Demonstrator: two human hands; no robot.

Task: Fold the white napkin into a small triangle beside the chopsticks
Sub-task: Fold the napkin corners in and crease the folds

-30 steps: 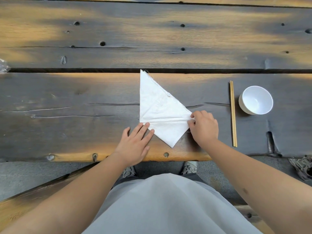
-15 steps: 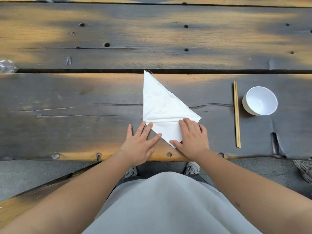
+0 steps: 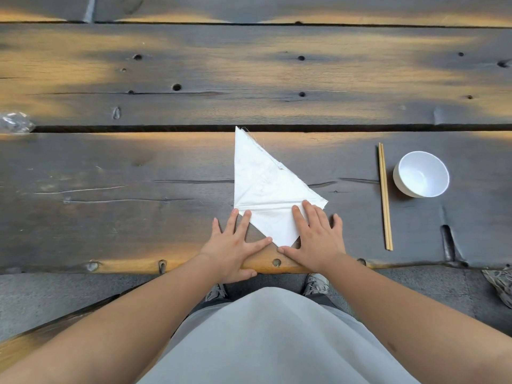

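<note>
The white napkin (image 3: 266,184) lies flat on the dark wooden table (image 3: 138,217), folded into a large triangle with a crease across its lower part and a point toward the near edge. My left hand (image 3: 232,245) rests flat with fingers spread at the napkin's lower left edge, fingertips touching the cloth. My right hand (image 3: 315,239) lies flat and spread on the napkin's lower right part. Neither hand grips anything. A pair of wooden chopsticks (image 3: 385,195) lies well to the right of the napkin, pointing away from me.
A small white bowl (image 3: 421,173) stands just right of the chopsticks. A crumpled clear plastic piece (image 3: 15,121) lies at the far left edge. A dark gap (image 3: 166,128) runs between the table planks behind the napkin. The table's near edge is under my wrists.
My right hand slid from the napkin's right corner down to its lower right part and flattened out. My left hand stayed at the lower left edge, its fingers spreading wider.
</note>
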